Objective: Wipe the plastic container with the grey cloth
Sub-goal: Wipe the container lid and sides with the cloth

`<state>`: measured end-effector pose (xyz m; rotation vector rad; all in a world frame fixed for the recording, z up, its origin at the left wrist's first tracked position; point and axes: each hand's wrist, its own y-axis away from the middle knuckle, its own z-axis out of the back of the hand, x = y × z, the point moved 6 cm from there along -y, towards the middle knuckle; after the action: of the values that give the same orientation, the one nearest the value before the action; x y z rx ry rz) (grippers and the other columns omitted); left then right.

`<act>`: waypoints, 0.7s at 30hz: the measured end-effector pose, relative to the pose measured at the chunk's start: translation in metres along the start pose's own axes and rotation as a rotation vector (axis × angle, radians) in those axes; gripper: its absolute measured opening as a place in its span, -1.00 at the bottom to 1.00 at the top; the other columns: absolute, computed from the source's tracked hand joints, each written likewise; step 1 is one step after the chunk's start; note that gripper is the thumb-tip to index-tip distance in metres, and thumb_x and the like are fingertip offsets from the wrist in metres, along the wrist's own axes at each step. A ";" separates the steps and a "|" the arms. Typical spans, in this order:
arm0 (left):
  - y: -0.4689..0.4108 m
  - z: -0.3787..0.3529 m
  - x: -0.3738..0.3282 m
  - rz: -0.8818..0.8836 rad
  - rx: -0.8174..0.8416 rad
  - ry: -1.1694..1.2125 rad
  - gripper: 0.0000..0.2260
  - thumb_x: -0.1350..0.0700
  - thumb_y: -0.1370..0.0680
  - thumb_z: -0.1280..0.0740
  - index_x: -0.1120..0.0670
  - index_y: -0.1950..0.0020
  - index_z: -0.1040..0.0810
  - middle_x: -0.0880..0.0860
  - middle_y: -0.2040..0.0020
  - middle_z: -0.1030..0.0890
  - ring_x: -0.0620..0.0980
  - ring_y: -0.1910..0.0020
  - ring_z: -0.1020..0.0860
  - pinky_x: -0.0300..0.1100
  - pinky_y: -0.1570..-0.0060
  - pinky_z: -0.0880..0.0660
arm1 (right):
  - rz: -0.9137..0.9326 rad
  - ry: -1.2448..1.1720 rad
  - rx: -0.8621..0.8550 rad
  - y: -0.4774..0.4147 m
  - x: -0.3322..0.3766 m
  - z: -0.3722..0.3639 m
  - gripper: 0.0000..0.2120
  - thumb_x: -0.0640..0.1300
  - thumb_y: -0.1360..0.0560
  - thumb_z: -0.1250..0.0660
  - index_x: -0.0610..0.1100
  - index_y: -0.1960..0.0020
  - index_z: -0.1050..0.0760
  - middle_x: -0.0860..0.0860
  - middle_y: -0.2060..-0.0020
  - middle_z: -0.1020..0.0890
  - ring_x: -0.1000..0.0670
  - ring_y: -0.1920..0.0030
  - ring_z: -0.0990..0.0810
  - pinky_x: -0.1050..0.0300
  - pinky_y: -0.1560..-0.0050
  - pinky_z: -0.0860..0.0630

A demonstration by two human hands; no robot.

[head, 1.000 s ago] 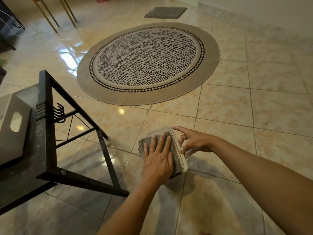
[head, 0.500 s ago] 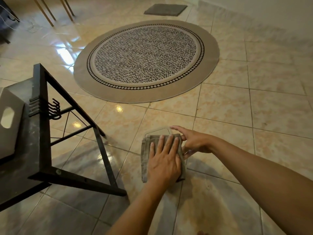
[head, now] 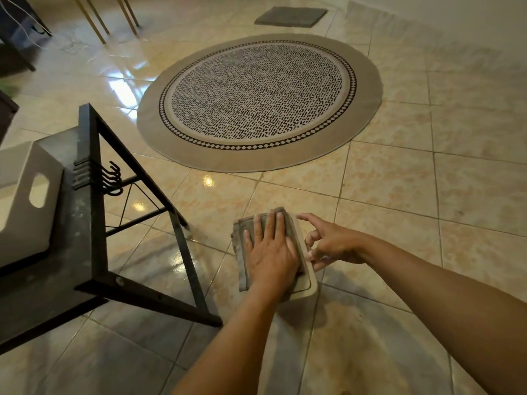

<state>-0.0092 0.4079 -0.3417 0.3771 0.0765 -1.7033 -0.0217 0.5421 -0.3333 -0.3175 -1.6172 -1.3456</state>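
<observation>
The plastic container (head: 309, 276) sits on the tiled floor (head: 399, 223), mostly covered by the grey cloth (head: 242, 252). The left hand (head: 269, 252) lies flat and open on the cloth; the right hand (head: 330, 242), fingers loosely curled, steadies the container's side. Good wiping probably needs even pressure and a firm brace.

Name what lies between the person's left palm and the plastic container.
The grey cloth, pressed flat by the left hand onto the plastic container; the head view shows it.
</observation>
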 end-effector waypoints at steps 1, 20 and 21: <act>0.004 0.001 0.005 0.032 -0.001 0.023 -0.32 -0.19 -0.47 0.38 -0.02 -0.59 0.32 0.00 -0.59 0.34 0.10 -0.54 0.39 0.19 -0.53 0.25 | 0.000 0.000 -0.007 -0.001 0.000 0.000 -0.05 -0.55 -0.45 -0.28 0.19 -0.57 -0.04 -0.13 0.21 -0.47 -0.02 0.24 -0.60 -0.05 0.14 -0.68; 0.010 -0.001 0.018 -0.135 -0.050 -0.092 -0.39 -0.27 -0.63 0.12 -0.11 -0.61 0.24 -0.02 -0.62 0.26 0.07 -0.57 0.34 0.19 -0.51 0.30 | -0.013 -0.017 0.026 -0.007 0.003 -0.005 -0.08 -0.54 -0.47 -0.27 0.23 -0.54 -0.07 -0.14 0.17 -0.45 -0.04 0.23 -0.62 0.01 0.20 -0.66; 0.006 0.001 0.023 -0.096 -0.049 -0.079 -0.39 -0.27 -0.63 0.13 -0.11 -0.61 0.25 -0.02 -0.62 0.26 0.07 -0.57 0.35 0.19 -0.52 0.29 | -0.010 -0.020 0.020 -0.007 0.003 -0.005 -0.08 -0.54 -0.47 -0.27 0.22 -0.54 -0.07 -0.13 0.18 -0.45 -0.01 0.25 -0.62 0.02 0.21 -0.66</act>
<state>-0.0065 0.3850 -0.3469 0.2731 0.0799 -1.8060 -0.0257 0.5340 -0.3358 -0.3119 -1.6498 -1.3369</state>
